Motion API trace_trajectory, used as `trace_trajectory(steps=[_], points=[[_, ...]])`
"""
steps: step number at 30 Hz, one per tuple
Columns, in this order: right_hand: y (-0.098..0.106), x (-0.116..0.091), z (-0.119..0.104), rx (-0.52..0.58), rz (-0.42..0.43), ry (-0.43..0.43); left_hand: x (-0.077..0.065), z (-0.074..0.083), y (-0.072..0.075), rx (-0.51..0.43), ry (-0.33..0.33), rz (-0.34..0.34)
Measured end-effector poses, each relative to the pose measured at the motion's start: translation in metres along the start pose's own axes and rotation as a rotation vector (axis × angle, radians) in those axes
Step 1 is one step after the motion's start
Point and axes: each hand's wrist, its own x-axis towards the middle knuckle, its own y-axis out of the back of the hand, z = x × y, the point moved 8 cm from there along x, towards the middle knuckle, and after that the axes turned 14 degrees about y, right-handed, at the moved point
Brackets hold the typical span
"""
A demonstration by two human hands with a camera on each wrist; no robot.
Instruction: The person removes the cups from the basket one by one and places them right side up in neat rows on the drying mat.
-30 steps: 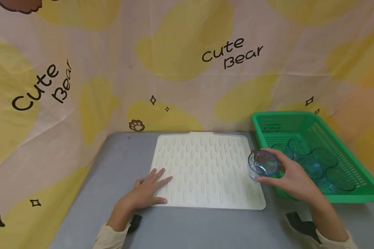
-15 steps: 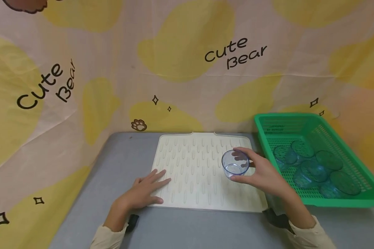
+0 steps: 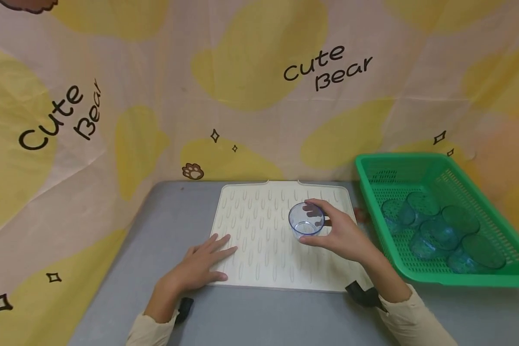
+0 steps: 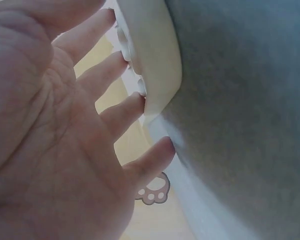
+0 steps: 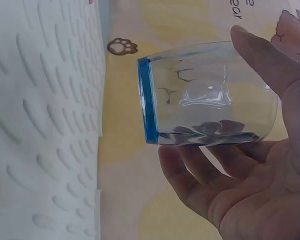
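My right hand [image 3: 345, 236] holds a clear drinking glass [image 3: 302, 222] over the right-hand part of a white ridged mat [image 3: 259, 262]. In the right wrist view, thumb and fingers grip opposite sides of the glass [image 5: 205, 92]. Its thick blue base [image 5: 148, 102] faces the mat [image 5: 45, 135], with a gap between them. At the mat's left front edge, my left hand [image 3: 199, 266] rests with fingers spread. The left wrist view has these fingertips of the left hand [image 4: 55, 130] right at the raised rim of the mat [image 4: 157, 55].
A green plastic basket [image 3: 463, 277] stands to the right of the mat, with several similar glasses [image 3: 437, 238] inside. The grey table [image 3: 259, 317] carries everything. Behind it hangs a patterned cloth [image 3: 251, 57] with yellow patches.
My right hand has carried the glass leftward, from beside the basket to above the mat. The left hand stays at the mat's edge.
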Motion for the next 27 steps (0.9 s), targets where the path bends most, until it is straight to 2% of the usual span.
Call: trace_trajectory(steps=[8, 14, 21, 24, 27], points=[[-0.022, 0.028, -0.001, 0.073, -0.005, 0.001, 0.002, 0.003, 0.002, 0.026, -0.010, 0.014], [-0.041, 0.049, -0.001, 0.131, 0.001, 0.007, 0.002, 0.001, 0.000, 0.044, 0.013, 0.020], [-0.059, 0.062, 0.005, 0.189, 0.018, 0.004, 0.000, 0.002, -0.001, 0.033, 0.040, 0.017], [-0.063, 0.070, 0.006, 0.178, 0.019, 0.006, 0.000, 0.004, -0.001, 0.032, 0.027, 0.010], [-0.064, 0.080, 0.007, 0.143, 0.058, 0.014, 0.001, 0.005, 0.003, 0.031, 0.010, 0.026]])
